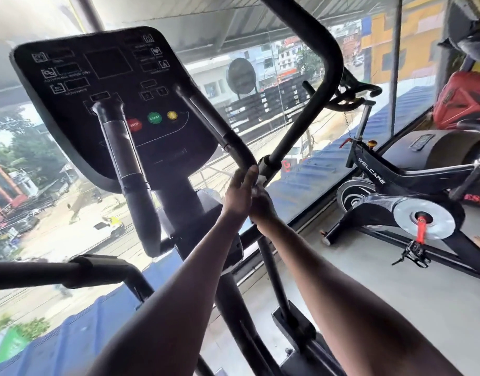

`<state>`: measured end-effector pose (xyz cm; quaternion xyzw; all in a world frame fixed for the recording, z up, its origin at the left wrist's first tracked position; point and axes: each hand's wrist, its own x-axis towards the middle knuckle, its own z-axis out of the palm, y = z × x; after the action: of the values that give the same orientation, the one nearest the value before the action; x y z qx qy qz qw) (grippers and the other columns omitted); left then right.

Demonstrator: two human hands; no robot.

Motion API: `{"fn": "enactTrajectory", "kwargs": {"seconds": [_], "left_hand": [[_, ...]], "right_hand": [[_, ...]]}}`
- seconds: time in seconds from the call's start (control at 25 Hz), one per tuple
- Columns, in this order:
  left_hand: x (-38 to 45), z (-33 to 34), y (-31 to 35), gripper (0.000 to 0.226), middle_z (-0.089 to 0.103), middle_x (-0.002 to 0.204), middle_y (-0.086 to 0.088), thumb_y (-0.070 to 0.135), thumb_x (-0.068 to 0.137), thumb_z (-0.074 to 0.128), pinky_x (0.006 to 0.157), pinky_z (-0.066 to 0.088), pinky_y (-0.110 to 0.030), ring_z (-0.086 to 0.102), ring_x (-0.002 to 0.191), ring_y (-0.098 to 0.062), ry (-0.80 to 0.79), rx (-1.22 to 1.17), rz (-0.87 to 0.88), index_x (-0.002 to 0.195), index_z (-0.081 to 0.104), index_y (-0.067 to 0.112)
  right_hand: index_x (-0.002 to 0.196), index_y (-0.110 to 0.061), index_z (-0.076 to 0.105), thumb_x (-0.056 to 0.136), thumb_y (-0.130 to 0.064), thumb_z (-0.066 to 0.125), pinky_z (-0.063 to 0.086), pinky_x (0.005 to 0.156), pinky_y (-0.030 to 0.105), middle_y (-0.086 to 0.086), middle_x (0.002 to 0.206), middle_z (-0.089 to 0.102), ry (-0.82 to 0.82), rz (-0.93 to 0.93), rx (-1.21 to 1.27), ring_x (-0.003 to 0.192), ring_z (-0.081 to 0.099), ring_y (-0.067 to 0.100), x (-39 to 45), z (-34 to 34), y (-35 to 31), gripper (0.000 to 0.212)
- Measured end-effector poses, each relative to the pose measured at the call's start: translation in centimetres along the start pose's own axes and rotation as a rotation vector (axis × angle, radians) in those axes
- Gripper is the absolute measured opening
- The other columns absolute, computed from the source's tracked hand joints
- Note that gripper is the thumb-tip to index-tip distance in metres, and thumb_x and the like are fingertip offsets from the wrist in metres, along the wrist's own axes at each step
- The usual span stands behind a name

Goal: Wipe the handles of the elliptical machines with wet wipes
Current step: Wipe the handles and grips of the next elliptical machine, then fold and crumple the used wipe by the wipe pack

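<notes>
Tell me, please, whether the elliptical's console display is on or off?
Off, it seems: the console screen and readout windows are dark, with nothing lit.

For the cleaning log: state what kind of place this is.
Most likely a gym, upstairs: an elliptical console with stop and start buttons, a spin bike beside it, and glass walls overlooking a street below.

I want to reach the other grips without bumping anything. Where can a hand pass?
Open gap between the left grip and right grip, in front of the console. Bare floor beside the exercise bike. Crowded where the left hand, right hand and wipe meet.
</notes>
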<state>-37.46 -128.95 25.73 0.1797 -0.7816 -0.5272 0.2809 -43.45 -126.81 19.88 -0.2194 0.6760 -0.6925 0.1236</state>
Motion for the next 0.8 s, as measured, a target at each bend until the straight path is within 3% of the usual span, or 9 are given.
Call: {"fn": "enactTrajectory", "kwargs": {"seconds": [0.04, 0.08, 0.2, 0.32, 0.44, 0.56, 0.64, 0.72, 0.8], "left_hand": [[-0.1, -0.1, -0.7, 0.022, 0.071, 0.1, 0.007, 0.042, 0.093, 0.056, 0.086, 0.047, -0.027, 0.066, 0.099, -0.012, 0.005, 0.032, 0.014, 0.108, 0.065, 0.028], [-0.4, -0.2, -1.0, 0.029, 0.07, 0.106, 0.002, 0.038, 0.092, 0.059, 0.082, 0.047, -0.026, 0.066, 0.099, -0.016, 0.011, 0.05, 0.012, 0.117, 0.063, 0.024], [-0.7, -0.2, -1.7, 0.031, 0.071, 0.103, 0.0, 0.032, 0.089, 0.061, 0.067, 0.047, -0.024, 0.066, 0.088, -0.018, 0.061, -0.002, -0.06, 0.116, 0.063, 0.017], [-1.8, 0.5, -1.3, 0.036, 0.072, 0.098, -0.003, 0.041, 0.081, 0.064, 0.078, 0.053, -0.034, 0.068, 0.09, -0.026, 0.127, -0.114, -0.158, 0.111, 0.062, 0.021], [-2.9, 0.3, -1.2, 0.036, 0.073, 0.099, -0.007, 0.033, 0.08, 0.066, 0.08, 0.053, -0.036, 0.068, 0.089, -0.026, 0.101, -0.182, -0.188, 0.112, 0.066, 0.017], [-4.7, -0.4, -1.5, 0.017, 0.074, 0.092, -0.016, 0.021, 0.081, 0.066, 0.066, 0.049, -0.032, 0.064, 0.073, -0.022, -0.056, -0.265, -0.183, 0.094, 0.074, 0.012], [-7.3, -0.7, -1.8, 0.009, 0.07, 0.067, -0.009, 0.014, 0.079, 0.069, 0.062, 0.041, -0.027, 0.055, 0.06, -0.016, -0.184, -0.329, -0.15, 0.083, 0.073, 0.006], [-10.5, -0.6, -2.3, 0.009, 0.064, 0.054, 0.001, 0.009, 0.073, 0.07, 0.058, 0.044, -0.024, 0.056, 0.051, -0.014, -0.344, -0.399, -0.145, 0.08, 0.073, 0.003], [-15.0, 0.4, -2.9, 0.005, 0.068, 0.061, -0.004, 0.013, 0.065, 0.071, 0.06, 0.05, -0.028, 0.062, 0.058, -0.018, -0.518, -0.446, -0.158, 0.069, 0.073, 0.013]], "right_hand": [[0.122, -0.007, 0.055, 0.096, -0.022, 0.046, 0.042, 0.046, 0.015, 0.006, 0.084, 0.065, -0.005, 0.024, 0.084, 0.054, 0.06, -0.002, 0.0, -0.3, -0.3, 0.031], [0.11, -0.007, 0.062, 0.094, -0.022, 0.047, 0.043, 0.047, 0.019, 0.007, 0.078, 0.065, 0.013, 0.036, 0.16, 0.053, 0.059, 0.004, -0.1, -0.7, -0.8, 0.026], [0.096, 0.0, 0.066, 0.085, -0.015, 0.05, 0.044, 0.066, 0.034, 0.023, 0.083, 0.067, 0.11, 0.032, 0.214, 0.073, 0.058, 0.023, -1.5, -1.8, -1.6, 0.024], [0.092, 0.012, 0.06, 0.081, -0.007, 0.049, 0.043, 0.068, 0.035, 0.019, 0.078, 0.058, 0.115, 0.044, 0.256, 0.075, 0.054, 0.024, -3.9, -2.9, -2.5, 0.024], [0.072, -0.004, 0.063, 0.089, 0.0, 0.046, 0.047, 0.064, 0.026, 0.012, 0.07, 0.057, 0.17, 0.031, 0.286, 0.068, 0.054, 0.02, -6.8, -3.4, -3.8, 0.025], [0.053, -0.016, 0.063, 0.09, -0.017, 0.052, 0.048, 0.065, 0.028, 0.002, 0.06, 0.062, 0.358, 0.018, 0.228, 0.063, 0.057, 0.018, -10.0, -3.4, -4.3, 0.038], [0.051, -0.017, 0.067, 0.084, -0.025, 0.064, 0.046, 0.058, 0.024, -0.005, 0.054, 0.064, 0.496, 0.026, 0.232, 0.057, 0.06, 0.014, -13.1, -3.6, -4.0, 0.034], [0.062, -0.014, 0.065, 0.085, -0.012, 0.064, 0.044, 0.047, 0.017, -0.007, 0.05, 0.065, 0.629, 0.011, 0.237, 0.047, 0.059, 0.006, -17.6, -3.9, -3.0, 0.022], [0.08, -0.016, 0.062, 0.087, 0.005, 0.053, 0.05, 0.051, 0.02, -0.006, 0.061, 0.068, 0.737, -0.019, 0.218, 0.053, 0.062, 0.006, -23.1, -4.5, -2.1, 0.024]]}}
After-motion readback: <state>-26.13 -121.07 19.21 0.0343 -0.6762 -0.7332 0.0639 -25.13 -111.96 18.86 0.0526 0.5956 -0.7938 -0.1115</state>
